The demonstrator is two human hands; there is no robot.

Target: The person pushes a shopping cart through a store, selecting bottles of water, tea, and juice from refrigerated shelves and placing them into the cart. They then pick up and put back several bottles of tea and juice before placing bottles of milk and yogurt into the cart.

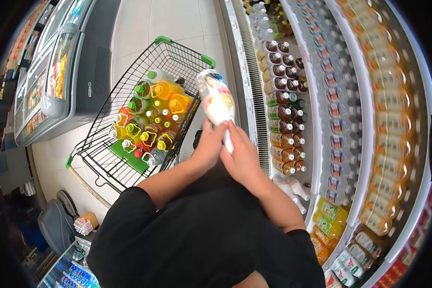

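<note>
A white bottle (220, 98) with a blue and red label lies tilted in front of my body, its base pointing away and its narrow neck towards me. My left hand (210, 146) closes on the neck end from the left. Around the same end, from the right, my right hand (241, 156) is closed too. Some fingers of both hands are hidden. Left of the bottle stands a wire shopping cart (207, 60) with green corners. Inside it, several large bottles of yellow, orange, brown and clear drinks (151, 110) stand close together, many with loop handles.
Refrigerated shelves (248, 96) run along my right, with rows of dark bottles (279, 98), clear bottles (336, 129) and orange drinks (386, 144). Two white bottles (290, 188) lie on the lower shelf. A grey chest freezer (92, 72) stands left, beyond the cart.
</note>
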